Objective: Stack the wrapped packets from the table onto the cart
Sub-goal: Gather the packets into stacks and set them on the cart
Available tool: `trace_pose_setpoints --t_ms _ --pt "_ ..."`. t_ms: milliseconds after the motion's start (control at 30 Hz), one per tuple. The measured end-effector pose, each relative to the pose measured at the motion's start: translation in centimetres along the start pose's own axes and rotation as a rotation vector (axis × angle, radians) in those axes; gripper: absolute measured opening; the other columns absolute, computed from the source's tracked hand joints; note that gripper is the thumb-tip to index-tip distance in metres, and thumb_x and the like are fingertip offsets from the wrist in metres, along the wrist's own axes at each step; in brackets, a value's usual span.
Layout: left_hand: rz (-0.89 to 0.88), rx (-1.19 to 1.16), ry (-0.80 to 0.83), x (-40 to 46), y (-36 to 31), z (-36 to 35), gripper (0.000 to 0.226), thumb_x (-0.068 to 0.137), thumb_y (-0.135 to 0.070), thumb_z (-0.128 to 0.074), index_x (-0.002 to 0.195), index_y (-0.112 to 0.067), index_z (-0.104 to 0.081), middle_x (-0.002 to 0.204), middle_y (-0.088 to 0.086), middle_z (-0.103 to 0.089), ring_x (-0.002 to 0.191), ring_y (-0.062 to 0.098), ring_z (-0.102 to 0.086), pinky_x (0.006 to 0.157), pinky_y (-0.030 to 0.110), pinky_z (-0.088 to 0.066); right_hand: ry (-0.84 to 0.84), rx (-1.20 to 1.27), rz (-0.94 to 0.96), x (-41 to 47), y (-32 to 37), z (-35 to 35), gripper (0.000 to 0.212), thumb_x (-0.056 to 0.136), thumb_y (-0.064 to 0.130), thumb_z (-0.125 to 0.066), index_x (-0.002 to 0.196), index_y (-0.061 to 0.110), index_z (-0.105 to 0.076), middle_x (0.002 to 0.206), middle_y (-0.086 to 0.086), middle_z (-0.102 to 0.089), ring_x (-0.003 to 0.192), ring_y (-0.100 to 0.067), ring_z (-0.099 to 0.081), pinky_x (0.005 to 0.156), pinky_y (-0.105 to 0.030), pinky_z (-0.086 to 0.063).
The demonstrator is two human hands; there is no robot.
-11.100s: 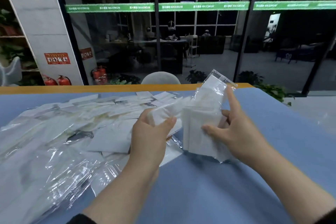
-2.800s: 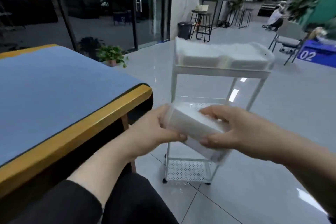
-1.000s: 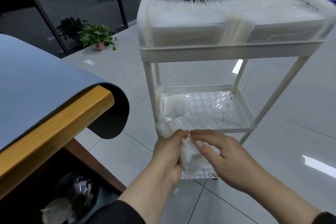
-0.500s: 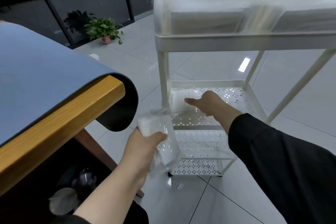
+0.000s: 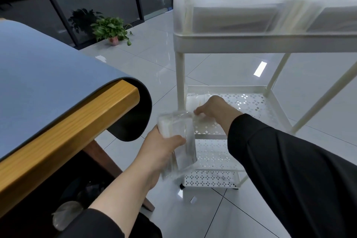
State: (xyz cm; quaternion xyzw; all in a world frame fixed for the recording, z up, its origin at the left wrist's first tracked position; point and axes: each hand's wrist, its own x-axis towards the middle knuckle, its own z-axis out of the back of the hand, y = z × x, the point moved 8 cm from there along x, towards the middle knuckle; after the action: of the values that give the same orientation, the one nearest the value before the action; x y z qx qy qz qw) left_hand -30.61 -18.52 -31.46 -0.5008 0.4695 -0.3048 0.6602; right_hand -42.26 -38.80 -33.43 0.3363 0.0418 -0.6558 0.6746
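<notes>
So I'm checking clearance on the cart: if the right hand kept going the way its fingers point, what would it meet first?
Probably the packets already lying at the left end of the middle shelf. The right hand points left toward the corner post just beyond. Depth is unclear.

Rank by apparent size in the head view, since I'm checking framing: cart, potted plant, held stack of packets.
1. cart
2. stack of packets in the left hand, enlarged by nearness
3. potted plant, looks similar; ranking unsure

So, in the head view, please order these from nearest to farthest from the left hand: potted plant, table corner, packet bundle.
From the left hand:
1. Packet bundle, held in it.
2. Table corner, up-left.
3. Potted plant, far on the floor by the glass wall.
</notes>
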Motion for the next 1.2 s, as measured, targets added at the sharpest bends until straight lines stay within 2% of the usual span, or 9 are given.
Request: trace_pose_setpoints --t_ms 133,200,333,433,500,667,1000,1100,1200 --pt "0.002 -0.011 -0.002 0.1 0.3 0.0 0.04 0.083 -0.009 -0.072 0.117 -0.03 -0.068 0.106 -0.004 -0.076 0.104 0.017 -0.069 0.08 0.028 -0.051 0.049 0.004 -0.016 0.0 0.0 0.3 0.071 0.089 0.045 -0.072 0.138 -0.001 -0.048 0.132 -0.017 -0.06 0.119 -0.034 -0.06 0.103 -0.039 -0.049" --pt "-0.004 -0.009 0.015 0.0 0.2 -0.3 0.04 0.079 -0.012 -0.073 0.114 -0.031 -0.069 0.104 -0.005 -0.076 0.103 0.015 -0.07 0.08 0.028 -0.051 0.038 -0.008 -0.03 0.1 -0.4 0.2 0.075 0.089 0.049 -0.071 0.141 0.002 -0.047 0.135 -0.015 -0.058 0.123 -0.034 -0.057 0.105 -0.039 -0.047" --pt "0.006 -0.011 0.055 -0.5 0.6 -1.4 0.039 0.081 -0.011 -0.073 0.113 -0.031 -0.07 0.102 -0.006 -0.076 0.101 0.014 -0.07 0.077 0.025 -0.051 0.008 -0.063 -0.025 -0.1 -1.3 0.5 0.063 0.085 0.048 -0.075 0.123 0.002 -0.056 0.106 -0.011 -0.063 0.109 -0.032 -0.062 0.095 -0.037 -0.052" --pt "0.016 -0.01 0.051 -0.9 1.1 -1.4 0.036 0.083 -0.008 -0.071 0.111 -0.03 -0.07 0.097 -0.007 -0.077 0.096 0.014 -0.071 0.072 0.024 -0.052 -0.007 -0.1 -0.01 -0.6 -1.9 1.1 0.034 0.086 0.032 -0.075 0.086 0.003 -0.056 0.071 -0.008 -0.052 0.073 -0.028 -0.059 0.066 -0.029 -0.048" --pt "0.025 -0.008 0.042 -1.1 1.3 -1.3 0.035 0.083 -0.008 -0.071 0.111 -0.029 -0.071 0.097 -0.006 -0.077 0.096 0.015 -0.072 0.073 0.026 -0.054 -0.033 -0.129 -0.007 -0.8 -2.1 1.3 0.035 0.085 0.023 -0.074 0.067 0.006 -0.049 0.059 -0.005 -0.046 0.052 -0.022 -0.047 0.051 -0.024 -0.038" --pt "0.016 -0.025 0.05 -1.4 1.0 -1.5 0.036 0.078 -0.015 -0.074 0.111 -0.03 -0.071 0.096 -0.007 -0.077 0.094 0.013 -0.073 0.071 0.024 -0.054 -0.036 -0.146 0.053 -0.7 -1.0 0.5 0.028 0.086 0.025 -0.073 0.093 0.004 -0.056 0.064 -0.004 -0.047 0.052 -0.02 -0.044 0.047 -0.023 -0.035" --pt "0.023 -0.014 0.06 -1.3 1.1 -1.4 0.036 0.086 -0.005 -0.069 0.115 -0.027 -0.07 0.1 -0.003 -0.077 0.098 0.017 -0.073 0.074 0.027 -0.054 -0.058 0.194 0.086 -0.2 -1.3 0.3 0.031 0.082 0.012 -0.071 0.103 0.006 -0.049 0.076 -0.006 -0.046 0.058 -0.021 -0.041 0.051 -0.023 -0.033" --pt "0.033 -0.024 0.058 -1.3 1.1 -1.3 0.035 0.086 -0.004 -0.069 0.113 -0.026 -0.069 0.098 -0.001 -0.077 0.096 0.018 -0.073 0.071 0.024 -0.054 0.009 0.37 0.118 -0.8 -1.0 -0.4 0.051 0.06 0.016 -0.076 0.105 0.006 -0.054 0.089 -0.014 -0.061 0.067 -0.026 -0.052 0.056 -0.027 -0.047" --pt "0.039 -0.025 0.049 -1.3 1.2 -1.2 0.033 0.085 -0.004 -0.07 0.111 -0.024 -0.07 0.098 0.0 -0.078 0.097 0.02 -0.073 0.074 0.026 -0.053 0.061 0.533 0.147 0.7 -1.7 -1.3 0.074 0.034 0.025 -0.072 0.106 0.007 -0.064 0.104 -0.025 -0.071 0.077 -0.034 -0.068 0.071 -0.045 -0.06"
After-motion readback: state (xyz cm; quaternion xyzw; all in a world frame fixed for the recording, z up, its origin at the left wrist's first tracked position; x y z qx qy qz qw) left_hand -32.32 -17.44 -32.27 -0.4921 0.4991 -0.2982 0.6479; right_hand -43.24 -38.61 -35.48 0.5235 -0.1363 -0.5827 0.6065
